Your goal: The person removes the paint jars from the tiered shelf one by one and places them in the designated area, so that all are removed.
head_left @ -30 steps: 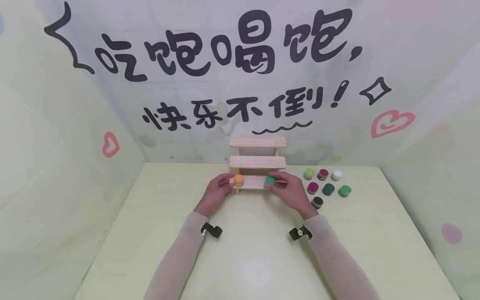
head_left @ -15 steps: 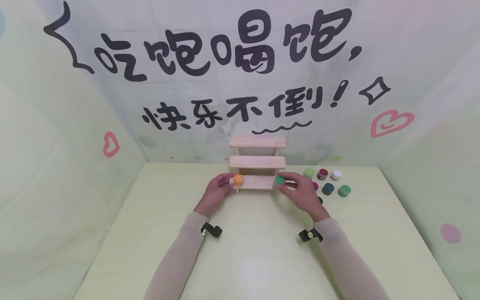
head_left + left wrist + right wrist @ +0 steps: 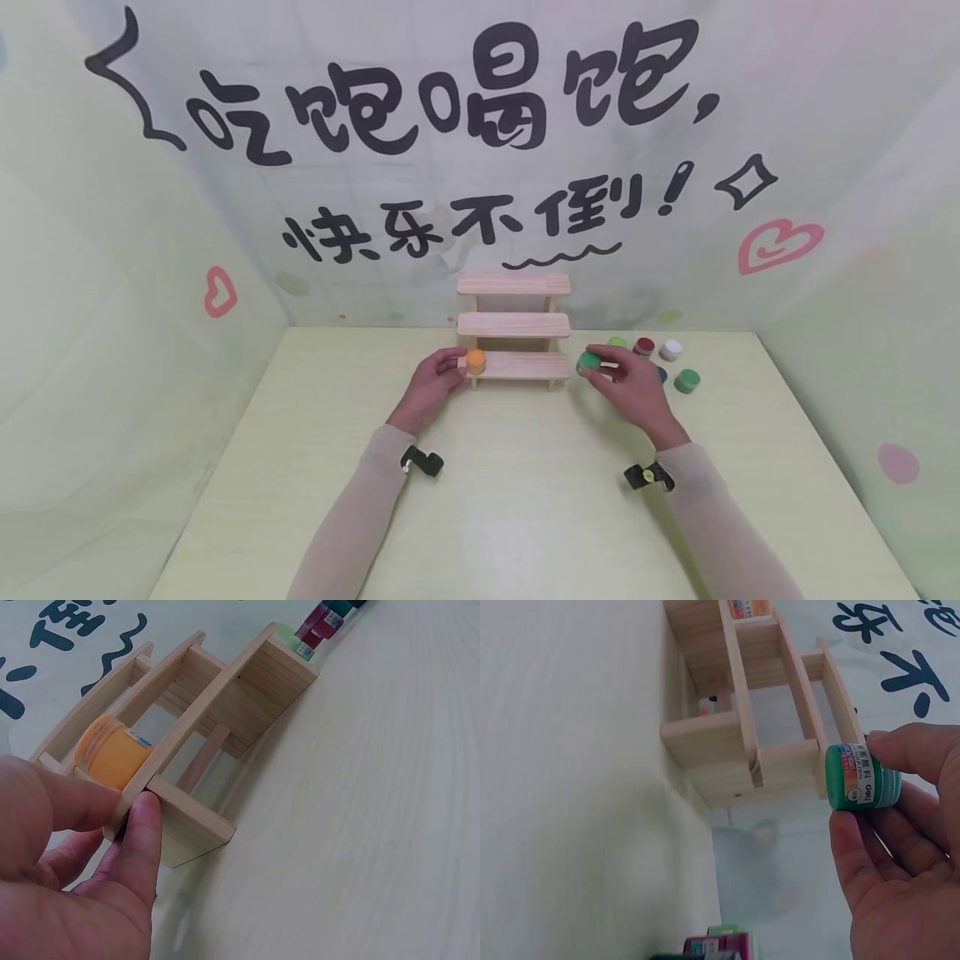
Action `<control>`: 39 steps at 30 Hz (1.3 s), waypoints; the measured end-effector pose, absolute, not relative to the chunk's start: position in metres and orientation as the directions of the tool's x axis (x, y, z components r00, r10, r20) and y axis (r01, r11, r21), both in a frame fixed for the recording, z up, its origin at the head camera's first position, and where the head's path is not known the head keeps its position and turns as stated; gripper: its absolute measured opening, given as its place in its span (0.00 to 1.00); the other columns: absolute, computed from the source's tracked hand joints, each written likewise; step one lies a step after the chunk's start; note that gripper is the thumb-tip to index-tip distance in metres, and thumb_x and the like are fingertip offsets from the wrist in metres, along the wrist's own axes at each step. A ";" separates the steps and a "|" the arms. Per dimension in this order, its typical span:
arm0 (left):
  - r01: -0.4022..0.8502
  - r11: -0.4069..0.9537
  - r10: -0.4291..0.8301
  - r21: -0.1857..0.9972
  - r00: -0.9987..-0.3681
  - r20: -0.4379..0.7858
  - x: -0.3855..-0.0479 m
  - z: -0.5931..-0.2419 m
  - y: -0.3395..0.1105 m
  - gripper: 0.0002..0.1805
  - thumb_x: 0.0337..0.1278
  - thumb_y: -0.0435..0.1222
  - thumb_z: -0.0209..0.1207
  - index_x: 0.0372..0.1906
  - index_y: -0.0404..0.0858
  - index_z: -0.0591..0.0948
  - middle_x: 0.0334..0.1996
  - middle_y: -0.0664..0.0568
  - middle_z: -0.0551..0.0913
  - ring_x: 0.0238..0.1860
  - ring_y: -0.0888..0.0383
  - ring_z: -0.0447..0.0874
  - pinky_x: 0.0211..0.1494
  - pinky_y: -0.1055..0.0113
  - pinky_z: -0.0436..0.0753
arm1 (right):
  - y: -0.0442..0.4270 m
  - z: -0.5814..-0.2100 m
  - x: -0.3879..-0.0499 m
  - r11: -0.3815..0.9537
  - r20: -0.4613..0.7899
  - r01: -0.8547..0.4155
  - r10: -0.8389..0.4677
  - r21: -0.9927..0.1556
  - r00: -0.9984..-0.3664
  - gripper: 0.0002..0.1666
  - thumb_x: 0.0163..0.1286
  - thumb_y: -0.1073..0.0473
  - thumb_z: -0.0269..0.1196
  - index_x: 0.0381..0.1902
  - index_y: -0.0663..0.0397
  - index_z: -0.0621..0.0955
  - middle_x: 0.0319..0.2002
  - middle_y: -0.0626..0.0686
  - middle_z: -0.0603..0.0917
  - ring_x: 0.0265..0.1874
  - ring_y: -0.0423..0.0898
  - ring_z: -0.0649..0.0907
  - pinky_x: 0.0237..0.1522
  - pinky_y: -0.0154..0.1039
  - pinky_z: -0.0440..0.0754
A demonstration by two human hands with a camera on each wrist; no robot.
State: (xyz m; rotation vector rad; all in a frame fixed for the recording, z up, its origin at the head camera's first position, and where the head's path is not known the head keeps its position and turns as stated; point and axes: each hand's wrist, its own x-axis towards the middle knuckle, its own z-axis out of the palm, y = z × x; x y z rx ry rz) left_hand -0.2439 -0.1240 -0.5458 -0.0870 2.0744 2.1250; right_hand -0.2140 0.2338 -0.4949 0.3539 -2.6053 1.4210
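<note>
In the head view a small three-tier wooden shelf (image 3: 513, 325) stands at the back of the table. My left hand (image 3: 427, 388) pinches the left end of its lowest board, as the left wrist view shows, with the thumb above and fingers beneath. Right beside that thumb an orange paint jar (image 3: 112, 754) sits on the same board. My right hand (image 3: 636, 390) holds a green paint jar (image 3: 855, 776) between thumb and fingertips, just off the right end of the lowest board. The label on this jar faces the right wrist camera.
On the table to the right of the shelf stand several paint jars: dark red (image 3: 643, 347), white (image 3: 671, 350), another green jar (image 3: 687, 382), and light green (image 3: 617, 342). My right hand partly hides the group. A printed cloth backdrop (image 3: 360, 292) hangs behind the table.
My right hand has carried the green paint jar rightward, from above the lowest board to beyond its right end. The left hand and the orange jar have stayed in place.
</note>
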 end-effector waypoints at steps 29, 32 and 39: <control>-0.153 -0.015 0.090 0.988 -0.984 -0.151 -0.246 -0.543 -0.127 0.23 0.70 0.26 0.59 0.67 0.39 0.80 0.58 0.41 0.83 0.54 0.55 0.84 0.60 0.66 0.89 | 0.303 -0.499 -0.193 0.570 0.264 -0.245 -0.051 -0.785 -0.963 0.26 0.72 0.58 0.71 0.65 0.60 0.83 0.59 0.65 0.86 0.47 0.19 0.80 0.49 0.14 0.81; -0.163 -0.028 0.096 0.986 -0.983 -0.160 -0.247 -0.545 -0.126 0.23 0.69 0.25 0.59 0.67 0.38 0.79 0.57 0.41 0.83 0.54 0.55 0.84 0.59 0.66 0.89 | 0.313 -0.502 -0.189 0.589 0.255 -0.219 -0.024 -0.778 -0.967 0.26 0.73 0.57 0.71 0.65 0.60 0.82 0.59 0.63 0.85 0.48 0.17 0.79 0.49 0.13 0.80; -0.168 -0.018 0.089 0.986 -0.982 -0.166 -0.243 -0.545 -0.124 0.24 0.68 0.25 0.59 0.67 0.39 0.80 0.57 0.41 0.83 0.53 0.55 0.84 0.58 0.67 0.89 | 0.331 -0.509 -0.182 0.606 0.223 -0.165 0.021 -0.778 -0.975 0.26 0.73 0.55 0.71 0.65 0.59 0.83 0.56 0.49 0.85 0.48 0.16 0.78 0.48 0.14 0.81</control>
